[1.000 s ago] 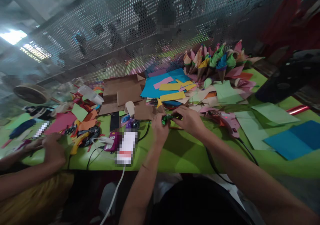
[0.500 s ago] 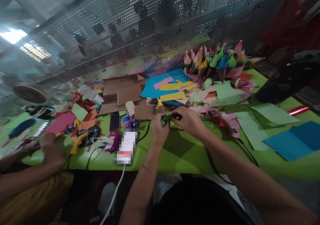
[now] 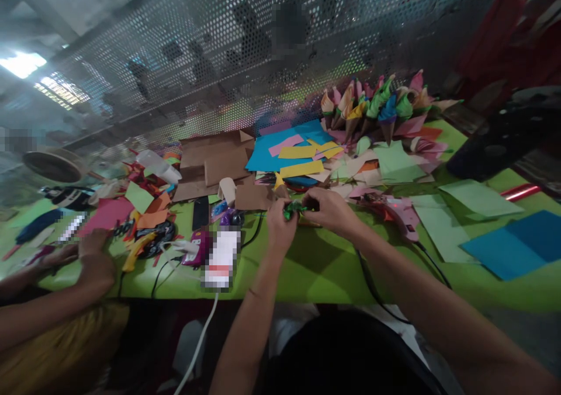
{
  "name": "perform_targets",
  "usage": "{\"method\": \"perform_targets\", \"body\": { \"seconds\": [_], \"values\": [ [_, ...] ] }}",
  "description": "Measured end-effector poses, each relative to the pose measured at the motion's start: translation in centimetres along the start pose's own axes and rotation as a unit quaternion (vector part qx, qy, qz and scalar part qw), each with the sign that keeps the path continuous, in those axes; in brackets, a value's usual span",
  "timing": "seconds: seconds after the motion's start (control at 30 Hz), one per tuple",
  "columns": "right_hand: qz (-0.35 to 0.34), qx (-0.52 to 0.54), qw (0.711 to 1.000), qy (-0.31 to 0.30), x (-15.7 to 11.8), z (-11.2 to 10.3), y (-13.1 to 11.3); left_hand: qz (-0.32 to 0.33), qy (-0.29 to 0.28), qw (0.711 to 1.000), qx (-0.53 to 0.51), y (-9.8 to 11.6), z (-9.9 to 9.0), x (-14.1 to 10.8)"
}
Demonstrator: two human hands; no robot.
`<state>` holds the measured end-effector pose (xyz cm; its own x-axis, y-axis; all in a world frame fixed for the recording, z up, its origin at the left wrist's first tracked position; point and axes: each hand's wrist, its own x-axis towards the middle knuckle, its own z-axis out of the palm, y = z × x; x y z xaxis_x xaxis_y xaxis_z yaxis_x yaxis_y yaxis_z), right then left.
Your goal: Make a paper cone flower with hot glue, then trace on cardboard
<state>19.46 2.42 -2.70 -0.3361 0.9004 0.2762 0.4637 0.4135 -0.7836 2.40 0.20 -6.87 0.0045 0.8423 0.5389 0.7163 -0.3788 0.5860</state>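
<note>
A small crinkled green piece (image 3: 293, 208), perhaps ribbon or foil, is held up between my hands over the green tabletop. My left hand (image 3: 281, 224) is closed around its left side. From the right, my right hand (image 3: 332, 209) pinches its other end with thumb and fingertips. My fingers cover part of the piece, so its exact shape is hard to tell. Just behind my hands lie a brown paper piece (image 3: 253, 197) and yellow paper strips (image 3: 302, 168). A pink glue gun (image 3: 404, 217) rests to the right of my right hand.
Several paper cones (image 3: 381, 111) with coloured swirls stand at the back right. A phone (image 3: 222, 257) and a purple power strip (image 3: 197, 248) lie left of my arms. Green sheets (image 3: 442, 231) and a blue sheet (image 3: 517, 246) lie right. Another person's hand (image 3: 94, 246) works at far left.
My hands stay in nearly the same place, with my right fingers slightly shifted on the green piece. The other person's hand at the left has moved a little to the right.
</note>
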Motion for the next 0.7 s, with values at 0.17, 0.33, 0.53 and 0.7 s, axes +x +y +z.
{"method": "perform_targets", "body": {
  "seconds": [0.17,0.33,0.53,0.7],
  "values": [
    [0.03,0.123,0.992,-0.01,0.1,0.2,0.3,-0.019,0.0,1.0,-0.025,-0.2,-0.2,0.0],
    [0.046,0.193,0.98,-0.009,0.2,0.3,0.7,-0.03,-0.03,0.996,-0.079,0.2,-0.7,0.1],
    [0.073,0.253,0.965,-0.009,0.3,0.0,0.5,-0.03,-0.048,0.992,-0.114,0.6,-1.0,0.1],
    [0.134,0.364,0.921,-0.034,0.5,-0.1,0.5,-0.028,-0.046,0.992,-0.11,0.2,-0.6,0.2]
  ]
}}
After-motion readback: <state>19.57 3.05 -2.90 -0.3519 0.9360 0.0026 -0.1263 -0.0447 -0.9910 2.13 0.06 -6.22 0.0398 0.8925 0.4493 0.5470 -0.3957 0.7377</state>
